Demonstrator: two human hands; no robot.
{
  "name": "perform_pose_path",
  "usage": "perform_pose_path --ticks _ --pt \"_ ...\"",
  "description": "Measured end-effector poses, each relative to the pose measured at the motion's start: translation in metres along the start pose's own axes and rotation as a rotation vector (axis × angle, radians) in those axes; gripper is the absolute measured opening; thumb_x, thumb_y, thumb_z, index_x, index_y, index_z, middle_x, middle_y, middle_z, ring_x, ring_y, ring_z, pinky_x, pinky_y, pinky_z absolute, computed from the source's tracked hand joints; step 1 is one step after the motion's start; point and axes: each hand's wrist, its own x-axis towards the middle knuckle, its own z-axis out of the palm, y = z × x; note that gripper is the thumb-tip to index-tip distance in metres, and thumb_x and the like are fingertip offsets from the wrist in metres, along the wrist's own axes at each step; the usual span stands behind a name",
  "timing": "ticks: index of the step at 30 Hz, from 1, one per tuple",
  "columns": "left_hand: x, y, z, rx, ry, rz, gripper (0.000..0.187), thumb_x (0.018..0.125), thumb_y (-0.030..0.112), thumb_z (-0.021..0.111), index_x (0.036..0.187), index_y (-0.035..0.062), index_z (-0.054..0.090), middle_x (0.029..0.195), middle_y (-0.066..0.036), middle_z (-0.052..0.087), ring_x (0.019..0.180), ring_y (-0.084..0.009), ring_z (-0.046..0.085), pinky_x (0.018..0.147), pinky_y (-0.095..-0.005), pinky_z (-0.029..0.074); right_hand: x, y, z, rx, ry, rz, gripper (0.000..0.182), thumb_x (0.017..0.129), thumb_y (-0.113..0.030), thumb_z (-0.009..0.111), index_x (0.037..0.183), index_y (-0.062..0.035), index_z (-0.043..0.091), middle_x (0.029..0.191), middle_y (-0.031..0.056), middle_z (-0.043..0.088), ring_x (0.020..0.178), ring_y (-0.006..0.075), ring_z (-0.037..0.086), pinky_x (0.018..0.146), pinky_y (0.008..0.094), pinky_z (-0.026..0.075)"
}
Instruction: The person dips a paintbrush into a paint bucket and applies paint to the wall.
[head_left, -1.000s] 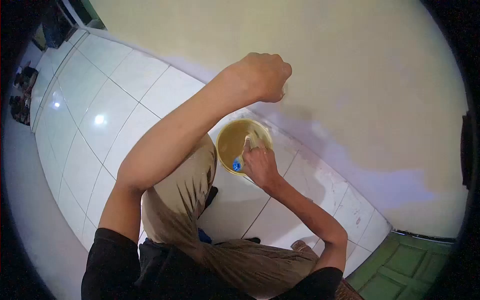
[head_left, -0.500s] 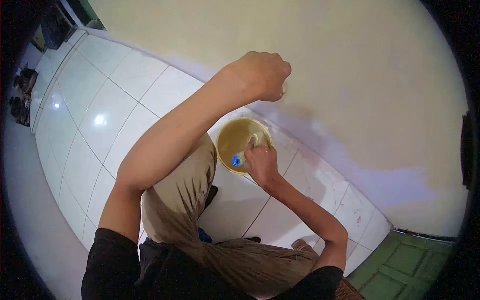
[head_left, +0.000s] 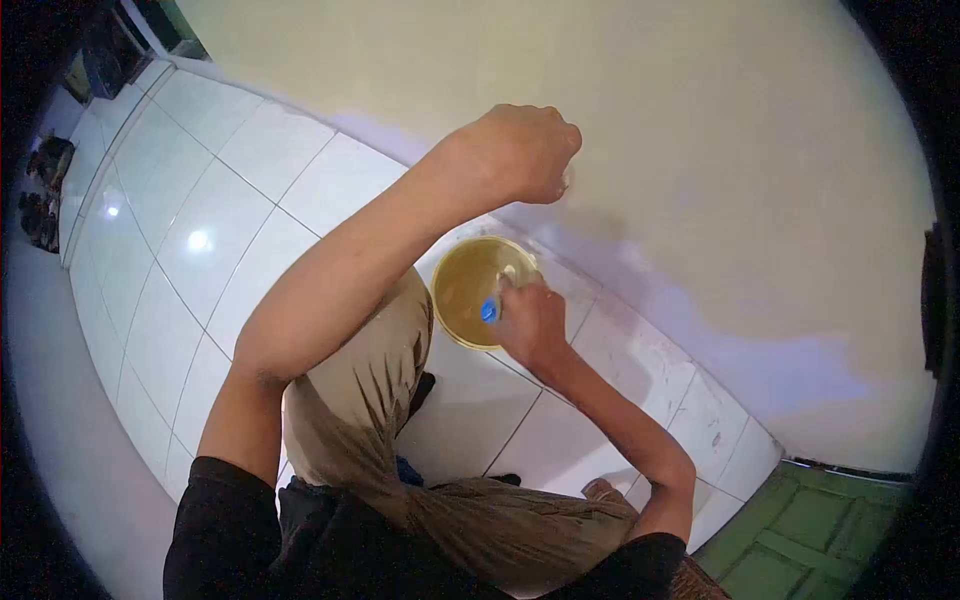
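Note:
Held out over the bucket is my right hand [head_left: 534, 318], its fingers closed around a paintbrush [head_left: 489, 309] with a blue end. Most of the brush is hidden by the hand. Below it, a yellow bucket [head_left: 462, 290] stands on the floor near the wall. My left hand [head_left: 528, 152] is a closed fist raised in front of the wall, above and beyond the bucket. Its fingers face away from me, so what they hold, if anything, is hidden.
Cream colour covers most of the wall [head_left: 720, 150], with a lavender band [head_left: 800, 372] low down. White tiles [head_left: 240, 215] make up the floor. A green panelled door [head_left: 800, 535] is at lower right. Dark items [head_left: 42, 190] lie at far left.
My right hand has turned and shifted slightly right over the bucket, and the brush's blue end has moved up and right with it. My left fist has hardly moved.

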Motion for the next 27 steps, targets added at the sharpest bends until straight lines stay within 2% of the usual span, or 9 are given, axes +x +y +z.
perform_pose_path --ticks 4,7,9,13,15,18,20,22,27 --pt "0.003 -0.004 0.006 0.017 0.000 0.019 0.033 0.085 0.029 0.065 0.101 0.0010 0.061 0.096 -0.021 0.066 0.094 -0.0376 0.064 0.082 -0.0479 0.053 0.017 -0.004 -0.044 0.120 -0.068 0.187 0.029 0.080 -0.027 0.064 0.093 -0.0018 0.069 0.082 0.0245 0.062 0.073 0.0392 0.063 0.065 0.0494 0.051" --pt "0.006 0.000 0.005 0.028 -0.050 0.011 0.036 0.085 0.030 0.065 0.108 0.0029 0.060 0.102 -0.021 0.065 0.101 -0.0371 0.062 0.086 -0.0475 0.051 0.016 0.009 -0.029 0.259 0.169 0.151 0.026 0.080 -0.030 0.063 0.088 -0.0058 0.069 0.080 0.0203 0.063 0.076 0.0386 0.064 0.070 0.0505 0.051" --pt "0.006 0.006 0.002 0.065 -0.083 0.001 0.038 0.085 0.031 0.064 0.112 0.0046 0.059 0.102 -0.021 0.065 0.105 -0.0364 0.061 0.089 -0.0465 0.050 0.016 0.016 -0.021 0.275 0.181 0.227 0.028 0.083 -0.032 0.060 0.085 -0.0053 0.067 0.079 0.0219 0.063 0.077 0.0401 0.064 0.070 0.0513 0.051" --pt "0.009 -0.006 0.012 0.047 -0.044 -0.005 0.040 0.086 0.034 0.064 0.114 0.0058 0.059 0.100 -0.019 0.065 0.107 -0.0347 0.060 0.090 -0.0457 0.049 0.020 0.021 -0.020 0.631 -0.032 0.420 0.036 0.086 -0.036 0.057 0.079 -0.0023 0.065 0.073 0.0222 0.064 0.073 0.0404 0.064 0.070 0.0495 0.051" --pt "0.008 -0.009 0.019 -0.027 0.061 0.031 0.034 0.082 0.030 0.067 0.102 0.0027 0.063 0.099 -0.023 0.065 0.097 -0.0383 0.063 0.086 -0.0467 0.051 0.017 0.030 -0.015 0.843 -0.005 0.481 0.038 0.085 -0.037 0.060 0.070 -0.0034 0.065 0.064 0.0159 0.066 0.064 0.0308 0.068 0.068 0.0461 0.053" --pt "0.008 -0.006 0.019 -0.008 -0.004 0.001 0.039 0.083 0.032 0.068 0.111 0.0047 0.063 0.104 -0.021 0.066 0.100 -0.0364 0.063 0.088 -0.0458 0.051 0.017 0.031 -0.009 0.915 0.146 0.505 0.037 0.087 -0.034 0.056 0.073 0.0002 0.062 0.064 0.0117 0.064 0.060 0.0212 0.064 0.058 0.0391 0.050" --pt "0.027 -0.008 0.010 0.014 -0.030 0.027 0.042 0.083 0.033 0.068 0.115 0.0053 0.062 0.106 -0.020 0.066 0.102 -0.0357 0.063 0.089 -0.0453 0.051 0.035 0.030 -0.024 1.093 0.105 0.667 0.042 0.085 -0.041 0.056 0.076 -0.0009 0.064 0.071 0.0136 0.067 0.069 0.0287 0.066 0.069 0.0421 0.050" --pt "0.022 0.001 -0.002 0.017 -0.163 -0.137 0.045 0.083 0.034 0.068 0.119 0.0067 0.061 0.109 -0.020 0.066 0.107 -0.0338 0.061 0.093 -0.0440 0.049 0.042 0.036 0.010 1.154 0.165 0.715 0.043 0.085 -0.042 0.056 0.076 -0.0004 0.063 0.071 0.0139 0.065 0.070 0.0277 0.065 0.068 0.0417 0.049" --pt "0.040 -0.015 0.016 0.087 -0.206 -0.154 0.043 0.084 0.035 0.068 0.119 0.0094 0.063 0.115 -0.019 0.063 0.112 -0.0332 0.059 0.097 -0.0432 0.048 0.034 0.033 0.011 1.310 0.224 0.872 0.049 0.083 -0.047 0.052 0.082 0.0014 0.058 0.074 0.0169 0.061 0.072 0.0283 0.061 0.068 0.0416 0.047"
